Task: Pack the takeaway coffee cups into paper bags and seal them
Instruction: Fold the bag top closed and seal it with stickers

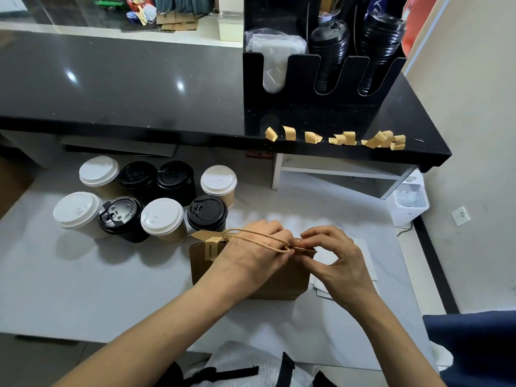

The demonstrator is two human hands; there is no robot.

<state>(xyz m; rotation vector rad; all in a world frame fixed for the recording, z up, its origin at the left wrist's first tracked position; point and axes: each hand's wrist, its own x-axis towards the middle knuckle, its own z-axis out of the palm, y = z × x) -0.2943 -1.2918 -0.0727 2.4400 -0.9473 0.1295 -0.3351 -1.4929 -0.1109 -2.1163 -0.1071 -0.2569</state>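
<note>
Paper bag [251, 277] — folded top running 9-to-3, left hand [251, 252] pinching it, right hand [332, 255] pinching the 3 o'clock end.

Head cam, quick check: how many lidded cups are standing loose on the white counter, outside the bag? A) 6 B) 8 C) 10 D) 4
B: eight cups stand in two rows of four left of the paper bag, four with white lids and four with black.

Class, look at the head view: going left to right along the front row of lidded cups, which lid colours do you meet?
White lid → black lid → white lid → black lid.
</note>
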